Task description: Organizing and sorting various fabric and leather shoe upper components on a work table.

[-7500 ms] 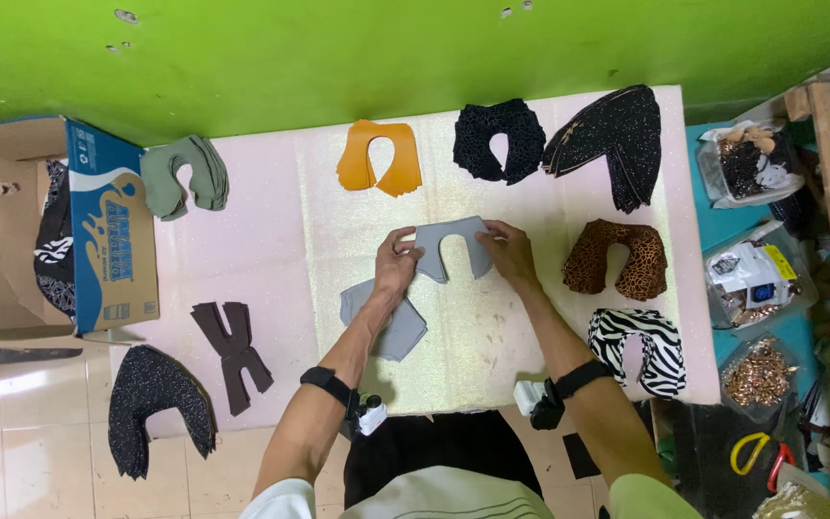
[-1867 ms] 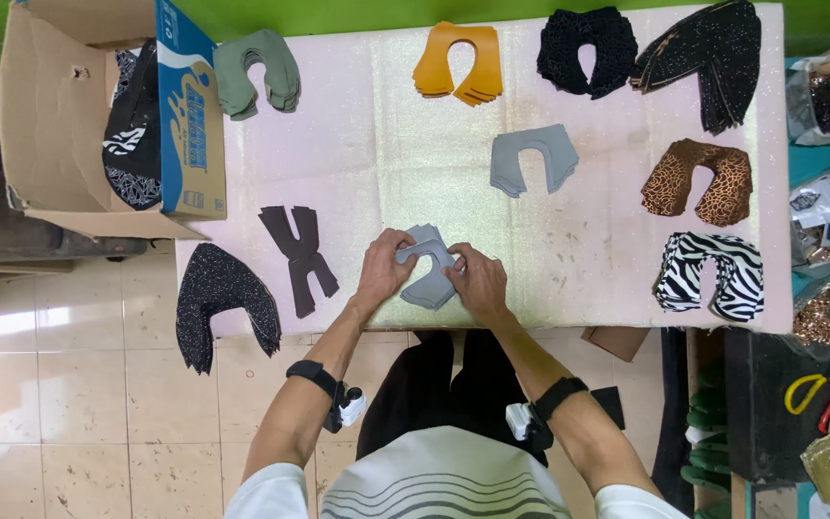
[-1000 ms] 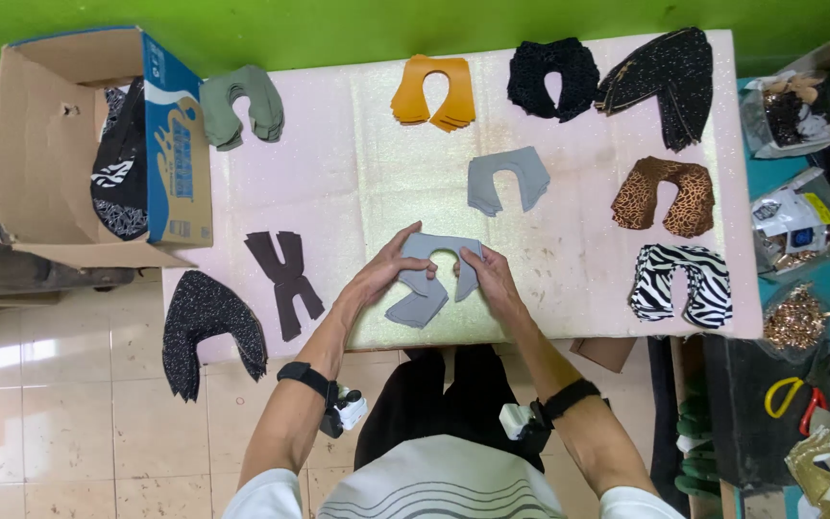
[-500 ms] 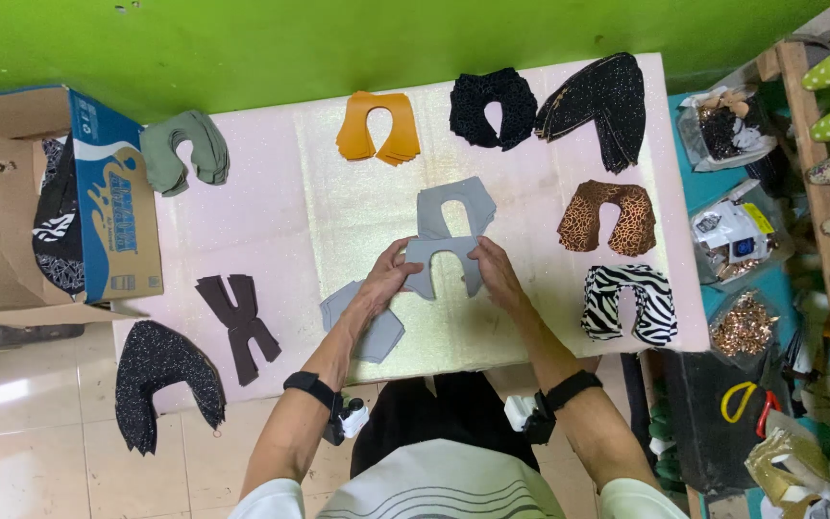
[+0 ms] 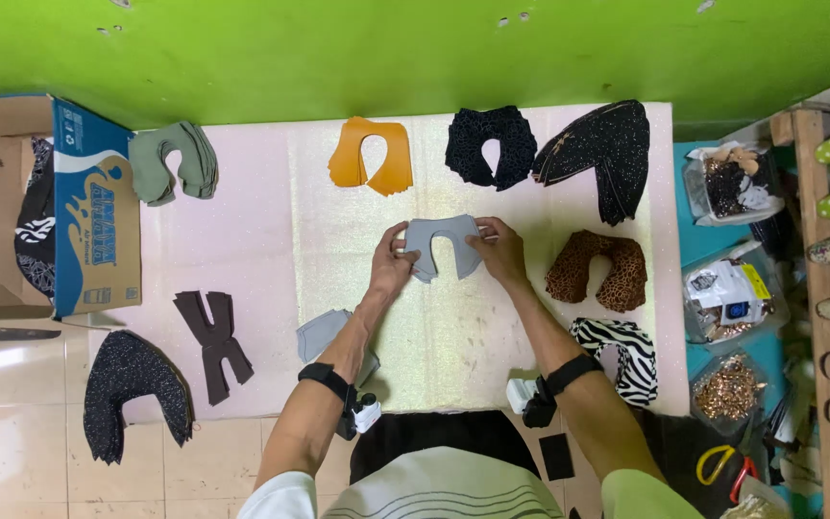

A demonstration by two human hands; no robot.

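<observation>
Seen from the head camera, both hands meet over the middle of a pale pink table (image 5: 242, 240) set against a green wall (image 5: 415, 48). The left hand (image 5: 392, 264) pinches the left edge of a grey U-shaped piece (image 5: 442, 242), and the right hand (image 5: 500, 252) grips its right edge, fingers closed on the material; the grey piece lies flat on the tabletop between them, near the centre and a little toward the far side. Each wrist wears a black band with a small white device. Just beside the left forearm, nearer the front edge, lies a second grey stack (image 5: 324, 334), partly hidden by the arm. Along the far edge sit an orange piece (image 5: 371, 163), a dark patterned piece (image 5: 490, 144) and a large black glittery piece (image 5: 607, 154). To the right of the hands are a leopard-print piece (image 5: 596, 271) and, nearer the front, a zebra-striped piece (image 5: 626, 351). On the left lie a green piece (image 5: 173, 161), a dark brown X-shaped piece (image 5: 213, 341), and a black speckled piece (image 5: 132, 389) that hangs over the front left corner. An open cardboard box (image 5: 98, 226) stands at the left end of the table. Bags of small items (image 5: 727, 298) sit on the floor to the right.
</observation>
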